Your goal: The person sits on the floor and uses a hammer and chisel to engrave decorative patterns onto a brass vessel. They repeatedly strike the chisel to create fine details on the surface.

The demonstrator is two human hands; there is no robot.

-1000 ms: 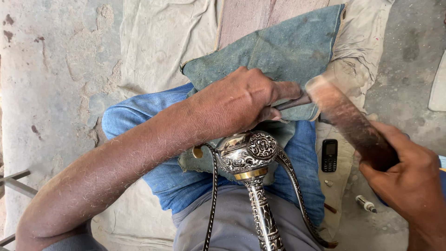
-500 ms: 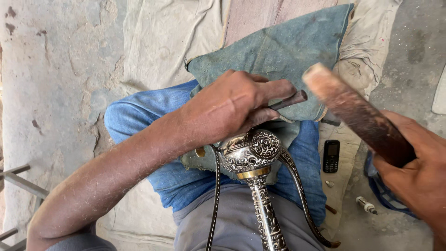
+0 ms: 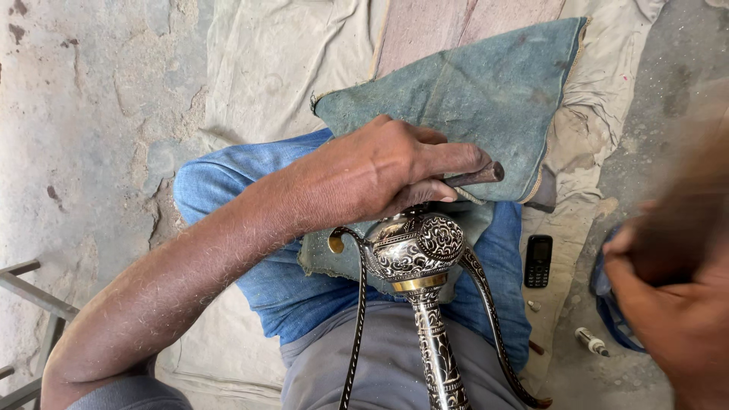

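Observation:
My left hand (image 3: 380, 171) is closed around a dark metal punch (image 3: 480, 175), whose end sticks out to the right past my fingers. The hand rests on top of an engraved silver and black vessel (image 3: 416, 247) with a slim neck and two curved handles, which lies across my lap. My right hand (image 3: 676, 319) is at the right edge, blurred and near the camera. It grips a brown wooden mallet (image 3: 695, 205) that is lifted clear of the punch.
A teal cloth pad (image 3: 471, 83) lies over my blue-trousered knee (image 3: 228, 182). A small black phone (image 3: 538, 260) and a small white-tipped tool (image 3: 591, 342) sit on the pale sheet at right. Grey metal bars (image 3: 30, 292) show at the lower left.
The mallet was at the punch's end a second ago. My right hand has since swung it away to the right and closer to the camera. The left hand kept its grip.

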